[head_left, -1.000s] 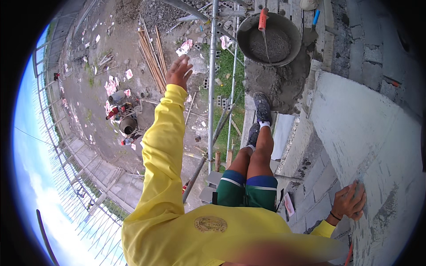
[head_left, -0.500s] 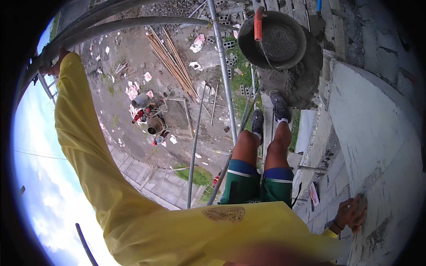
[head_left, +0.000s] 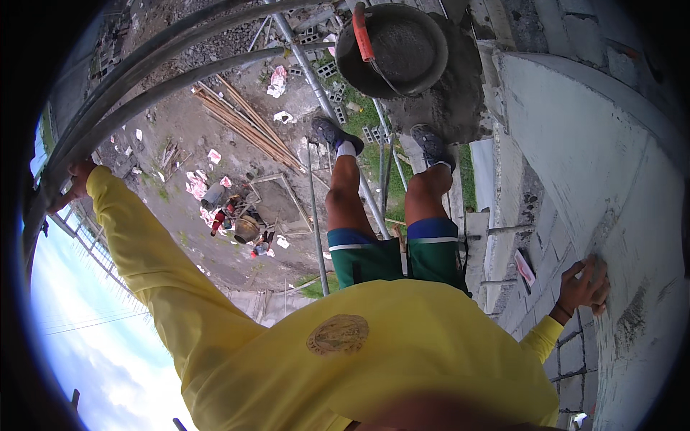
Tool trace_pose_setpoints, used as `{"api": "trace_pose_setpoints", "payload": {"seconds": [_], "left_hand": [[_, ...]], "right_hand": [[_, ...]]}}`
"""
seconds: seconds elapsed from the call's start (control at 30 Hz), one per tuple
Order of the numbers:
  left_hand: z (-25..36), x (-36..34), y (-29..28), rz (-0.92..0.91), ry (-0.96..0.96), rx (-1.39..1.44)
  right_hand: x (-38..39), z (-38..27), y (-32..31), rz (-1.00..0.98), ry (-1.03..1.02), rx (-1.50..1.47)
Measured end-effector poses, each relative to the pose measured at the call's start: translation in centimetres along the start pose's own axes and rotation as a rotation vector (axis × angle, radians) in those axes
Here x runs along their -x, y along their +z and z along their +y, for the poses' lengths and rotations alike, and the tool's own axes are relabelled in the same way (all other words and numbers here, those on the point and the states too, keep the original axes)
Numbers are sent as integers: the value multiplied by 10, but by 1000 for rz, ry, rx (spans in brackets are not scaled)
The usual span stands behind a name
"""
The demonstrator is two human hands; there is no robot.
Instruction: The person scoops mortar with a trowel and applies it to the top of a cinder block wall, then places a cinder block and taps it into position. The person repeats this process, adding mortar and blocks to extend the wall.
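Note:
My left hand (head_left: 74, 185) is wrapped round a grey scaffold pipe (head_left: 169, 84) at the far left, with that arm stretched out. At the right, my right hand (head_left: 583, 285) rests against the edge of a smooth pale concrete panel (head_left: 575, 136), its fingers bent and apart, holding nothing that I can see. Beyond my feet stands a black bucket (head_left: 440, 66) with a red-orange sleeve on its handle (head_left: 363, 34) and grey mortar inside. My right shoe (head_left: 431, 144) is on the planks below the bucket, while my left shoe (head_left: 335, 133) appears over the scaffold tube.
Wet mortar (head_left: 460, 93) lies beside the bucket. A block wall (head_left: 546, 237) runs along my right, with a pinkish flat object (head_left: 525, 267) by it. Far below on the ground are long timbers (head_left: 248, 129), a drum mixer (head_left: 246, 228) and people. An upright scaffold tube (head_left: 305, 68) crosses ahead.
My left foot has swung out left, away from my right foot. My body has turned, and the bucket now appears further left. Both hands keep their places on pipe and panel.

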State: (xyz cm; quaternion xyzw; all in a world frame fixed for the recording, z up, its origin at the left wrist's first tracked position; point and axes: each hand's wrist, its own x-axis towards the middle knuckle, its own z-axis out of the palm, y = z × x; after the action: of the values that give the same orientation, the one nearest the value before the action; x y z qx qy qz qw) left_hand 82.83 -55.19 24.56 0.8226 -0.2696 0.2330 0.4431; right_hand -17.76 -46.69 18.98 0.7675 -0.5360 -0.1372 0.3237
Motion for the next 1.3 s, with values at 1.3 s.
{"api": "trace_pose_setpoints", "payload": {"seconds": [1.3], "left_hand": [[-3, 29, 72, 58, 0, 234]], "right_hand": [[-295, -538, -70, -911, 494, -1690]]}}
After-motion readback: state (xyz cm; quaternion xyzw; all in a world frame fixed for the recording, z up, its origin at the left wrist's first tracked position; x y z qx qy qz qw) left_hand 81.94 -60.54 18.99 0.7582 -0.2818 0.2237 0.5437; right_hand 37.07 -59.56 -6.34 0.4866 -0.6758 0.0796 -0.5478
